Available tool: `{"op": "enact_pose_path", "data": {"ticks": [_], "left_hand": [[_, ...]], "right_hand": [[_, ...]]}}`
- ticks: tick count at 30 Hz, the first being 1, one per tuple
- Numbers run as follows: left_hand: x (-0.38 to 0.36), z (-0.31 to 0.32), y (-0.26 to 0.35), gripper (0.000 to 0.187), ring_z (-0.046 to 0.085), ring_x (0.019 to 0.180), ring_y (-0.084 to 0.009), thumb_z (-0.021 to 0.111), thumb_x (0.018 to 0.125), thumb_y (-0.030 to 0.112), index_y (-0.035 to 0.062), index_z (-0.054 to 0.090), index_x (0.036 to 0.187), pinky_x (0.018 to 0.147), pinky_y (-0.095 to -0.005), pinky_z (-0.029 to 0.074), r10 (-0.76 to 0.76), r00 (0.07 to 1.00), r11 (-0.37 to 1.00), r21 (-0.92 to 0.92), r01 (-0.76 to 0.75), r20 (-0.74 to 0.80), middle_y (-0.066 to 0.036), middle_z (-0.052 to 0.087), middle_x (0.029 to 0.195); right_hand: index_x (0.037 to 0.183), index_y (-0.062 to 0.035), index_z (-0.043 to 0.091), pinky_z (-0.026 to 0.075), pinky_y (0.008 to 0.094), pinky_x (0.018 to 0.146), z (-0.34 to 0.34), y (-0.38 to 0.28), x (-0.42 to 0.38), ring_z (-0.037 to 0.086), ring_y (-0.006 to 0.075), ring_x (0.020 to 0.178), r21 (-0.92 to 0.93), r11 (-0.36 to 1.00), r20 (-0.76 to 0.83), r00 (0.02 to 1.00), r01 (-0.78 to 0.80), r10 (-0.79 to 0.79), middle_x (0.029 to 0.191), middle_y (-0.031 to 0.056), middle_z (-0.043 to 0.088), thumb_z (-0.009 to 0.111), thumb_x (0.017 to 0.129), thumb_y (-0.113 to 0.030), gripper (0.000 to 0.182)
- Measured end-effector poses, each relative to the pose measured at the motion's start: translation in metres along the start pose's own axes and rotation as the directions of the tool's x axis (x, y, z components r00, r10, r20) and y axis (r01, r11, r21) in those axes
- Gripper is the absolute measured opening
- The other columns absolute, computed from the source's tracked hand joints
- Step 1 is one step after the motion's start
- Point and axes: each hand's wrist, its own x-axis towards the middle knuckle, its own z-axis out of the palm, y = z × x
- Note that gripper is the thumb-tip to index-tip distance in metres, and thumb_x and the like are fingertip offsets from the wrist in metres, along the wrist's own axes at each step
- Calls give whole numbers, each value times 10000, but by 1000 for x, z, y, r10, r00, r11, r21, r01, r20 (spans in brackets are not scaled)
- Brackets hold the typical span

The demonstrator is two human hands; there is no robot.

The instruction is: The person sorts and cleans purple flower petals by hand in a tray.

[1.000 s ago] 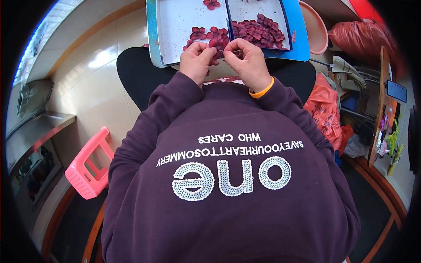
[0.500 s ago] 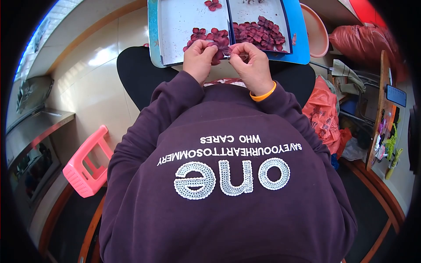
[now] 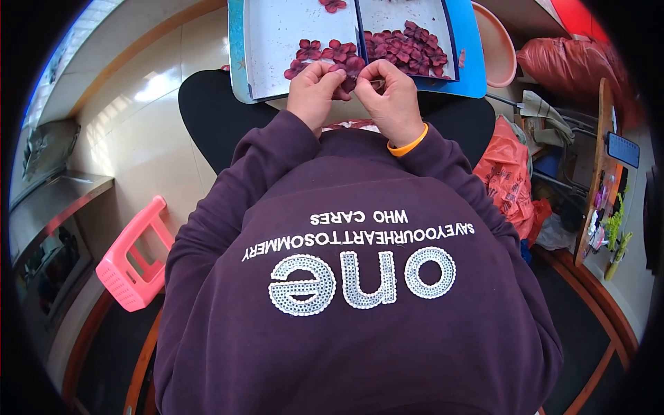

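My left hand (image 3: pixel 312 95) pinches a dark red artificial flower (image 3: pixel 355 65) between thumb and fingertips, above the near edge of a shallow tray. Close by on the right, my right hand (image 3: pixel 391 100) is closed in a pinch at the flower's edge; what its fingertips hold is too small to make out. Several more red flowers (image 3: pixel 339 50) lie in the tray's left compartment (image 3: pixel 294 24), just beyond my left hand. A dense heap of such flowers (image 3: pixel 408 50) fills the near part of the right compartment (image 3: pixel 398 15).
The tray sits on a blue board (image 3: pixel 472 62) over my knees. A pink basin (image 3: pixel 499 45) stands to the right, near red plastic bags (image 3: pixel 505 162). On the left is a pink plastic stool (image 3: pixel 135 259). A wooden shelf with a phone (image 3: pixel 623 149) is at far right.
My right hand has moved slightly left and up, its fingertips closer to the flower. My left hand still holds the flower. The whole view has shifted a little.
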Motion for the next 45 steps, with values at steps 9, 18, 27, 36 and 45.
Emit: {"op": "enact_pose_path", "data": {"ticks": [9,18,27,36,45], "left_hand": [[0,1,-2,22,512,581,-102,530,839,31,26,550,833,582,-196,441,15,999,998,-62,-13,30,-38,550,688],[-4,8,-1,29,508,605,-101,540,832,19,30,559,850,592,-199,444,105,994,994,-21,-105,14,-32,550,712],[-15,16,1,86,506,634,-116,564,786,-31,14,593,854,616,-223,438,414,909,868,277,-412,51,-36,563,765],[-11,16,4,177,514,649,-179,610,675,-70,7,624,834,730,-284,438,870,359,219,385,-896,339,-62,589,804],[-22,19,23,181,515,683,-194,606,664,-82,-2,620,827,734,-300,437,860,228,8,435,-900,456,-85,587,855]], "right_hand": [[706,-36,537,337,205,430,5,5,1,402,84,462,-27,995,-131,986,96,-99,557,3,495,567,696,-15,38],[772,-25,574,372,179,521,2,5,-1,429,73,558,-58,994,-89,991,97,-102,666,6,535,555,729,5,56],[787,-15,571,382,187,548,1,2,-3,448,86,605,-122,963,-105,962,239,-252,772,31,552,563,729,43,82],[882,10,553,414,189,594,-5,-12,-10,486,107,657,-2,887,-170,874,462,-456,904,67,549,550,757,91,149],[924,20,537,425,193,604,-5,-27,-17,494,108,687,52,906,-177,897,419,-405,916,73,550,539,786,87,153]]}}
